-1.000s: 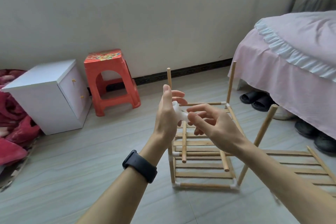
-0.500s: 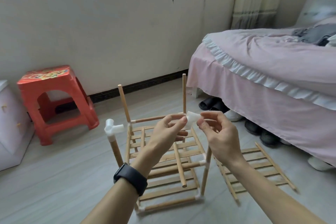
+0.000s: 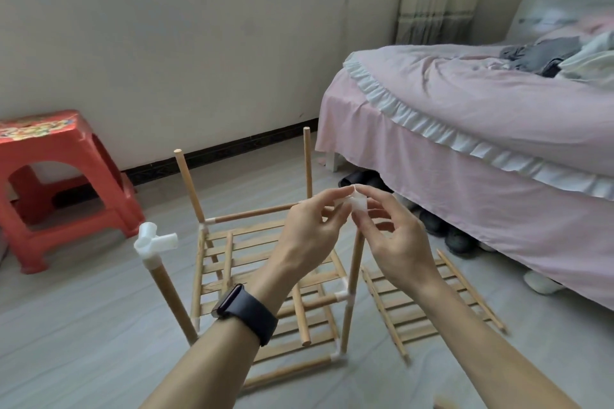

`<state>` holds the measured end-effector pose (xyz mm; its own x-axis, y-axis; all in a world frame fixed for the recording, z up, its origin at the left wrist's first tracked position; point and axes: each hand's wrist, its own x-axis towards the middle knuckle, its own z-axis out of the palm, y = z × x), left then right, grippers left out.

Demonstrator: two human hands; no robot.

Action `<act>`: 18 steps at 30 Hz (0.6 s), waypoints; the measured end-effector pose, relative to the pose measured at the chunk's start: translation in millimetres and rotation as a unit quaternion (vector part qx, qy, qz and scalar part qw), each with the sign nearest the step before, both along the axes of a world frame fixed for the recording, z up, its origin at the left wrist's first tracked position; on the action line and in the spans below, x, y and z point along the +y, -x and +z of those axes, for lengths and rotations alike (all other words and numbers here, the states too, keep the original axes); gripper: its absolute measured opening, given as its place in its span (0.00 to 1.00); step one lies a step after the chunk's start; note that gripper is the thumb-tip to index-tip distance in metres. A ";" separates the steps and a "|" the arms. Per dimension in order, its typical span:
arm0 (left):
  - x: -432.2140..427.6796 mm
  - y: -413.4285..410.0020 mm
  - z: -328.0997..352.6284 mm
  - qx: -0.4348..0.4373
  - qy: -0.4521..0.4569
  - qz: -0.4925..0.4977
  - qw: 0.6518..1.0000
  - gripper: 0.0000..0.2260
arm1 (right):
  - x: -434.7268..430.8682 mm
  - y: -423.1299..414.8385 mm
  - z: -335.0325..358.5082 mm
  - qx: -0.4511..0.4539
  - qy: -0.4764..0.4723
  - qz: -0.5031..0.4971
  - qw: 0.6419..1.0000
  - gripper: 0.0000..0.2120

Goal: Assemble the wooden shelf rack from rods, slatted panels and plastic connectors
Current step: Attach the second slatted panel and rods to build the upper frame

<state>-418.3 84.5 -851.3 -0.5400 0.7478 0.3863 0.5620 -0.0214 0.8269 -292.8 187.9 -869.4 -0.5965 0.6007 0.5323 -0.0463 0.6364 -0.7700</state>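
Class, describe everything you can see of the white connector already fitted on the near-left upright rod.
The white connector is a glossy, moulded plastic three-way corner piece. One socket sleeves down over the top of the near-left upright rod, which leans slightly. A second open tube points up, a third points right, towards the rack's middle; both are empty. Only that rod touches it. Neither hand is on it.

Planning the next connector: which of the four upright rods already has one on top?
The near-left upright rod, nearest the wristwatch arm, carries a white three-way connector. The two far rods show bare wooden tips; the near-right one's top is hidden behind the hands.
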 end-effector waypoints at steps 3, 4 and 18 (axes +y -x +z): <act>7.6 0.1 -2.7 -0.017 -0.011 -0.008 1.000 0.13 | 11.3 2.3 -2.2 -0.004 -0.050 -0.034 0.998 0.15; 9.8 0.9 -3.5 -0.031 -0.018 -0.007 0.999 0.11 | 14.3 3.8 -3.7 -0.003 -0.054 -0.041 0.998 0.14; 37.1 7.0 -49.5 -0.019 0.096 -0.036 0.995 0.10 | 28.3 19.8 -28.3 0.025 -0.039 -0.056 0.997 0.14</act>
